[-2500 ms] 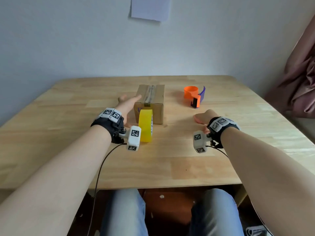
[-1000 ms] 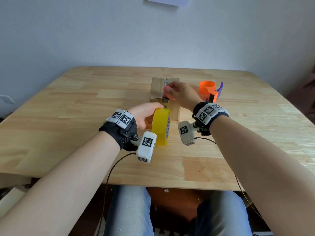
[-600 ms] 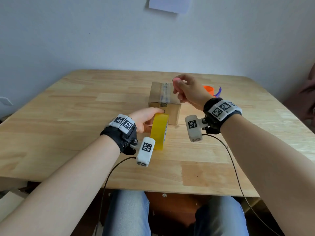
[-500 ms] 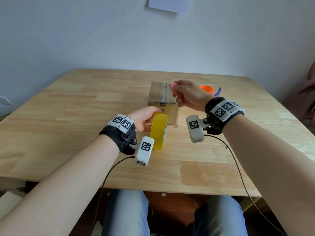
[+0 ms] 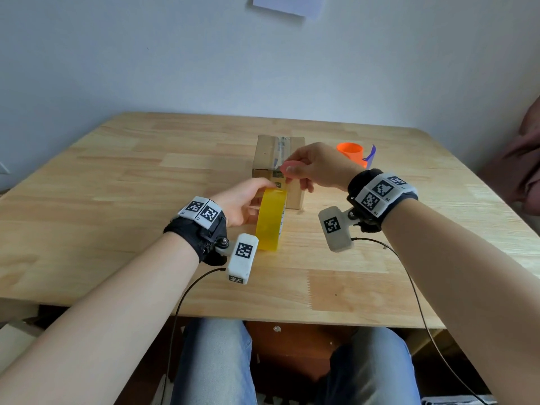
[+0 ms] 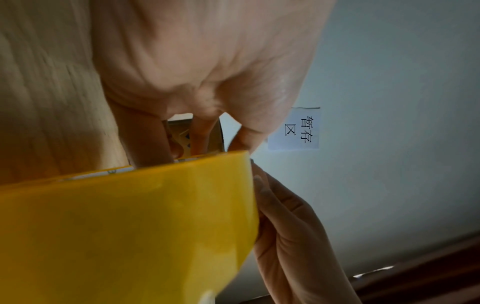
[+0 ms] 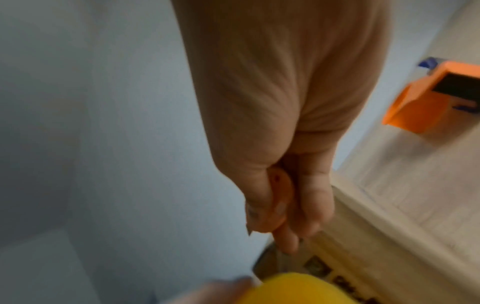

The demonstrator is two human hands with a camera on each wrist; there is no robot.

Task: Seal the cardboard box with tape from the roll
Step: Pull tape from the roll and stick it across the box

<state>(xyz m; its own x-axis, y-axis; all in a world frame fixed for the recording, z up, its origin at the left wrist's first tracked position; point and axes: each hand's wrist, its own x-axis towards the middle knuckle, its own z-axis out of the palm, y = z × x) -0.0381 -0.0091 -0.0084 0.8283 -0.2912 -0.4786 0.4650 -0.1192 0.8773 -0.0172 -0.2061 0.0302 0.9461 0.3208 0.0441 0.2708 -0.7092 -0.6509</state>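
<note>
A small cardboard box [image 5: 266, 159] with old tape along its top seam stands mid-table. Just in front of it a yellow tape roll [image 5: 270, 220] stands on edge; my left hand [image 5: 248, 200] grips it, thumb on the top, fingers through the core [image 6: 153, 144]. My right hand [image 5: 304, 171] hovers over the top of the roll at the box's near edge, pinching a small flat pink piece [image 5: 290, 166] between thumb and fingers [image 7: 303, 207]. In the right wrist view that pink piece [image 7: 281, 205] points down at the roll [image 7: 298, 288]. I cannot make out any free tape end.
An orange tape dispenser with a blue blade guard [image 5: 352, 152] lies right of the box, behind my right hand. The wooden table [image 5: 117, 200] reaches back to a pale wall with a paper note [image 5: 287, 4]. A brownish cloth [image 5: 523, 159] hangs at the far right.
My right hand rose from the table to the box top, lifted, then came back down toward me to the top of the roll. My left hand closed on the roll and stays there.
</note>
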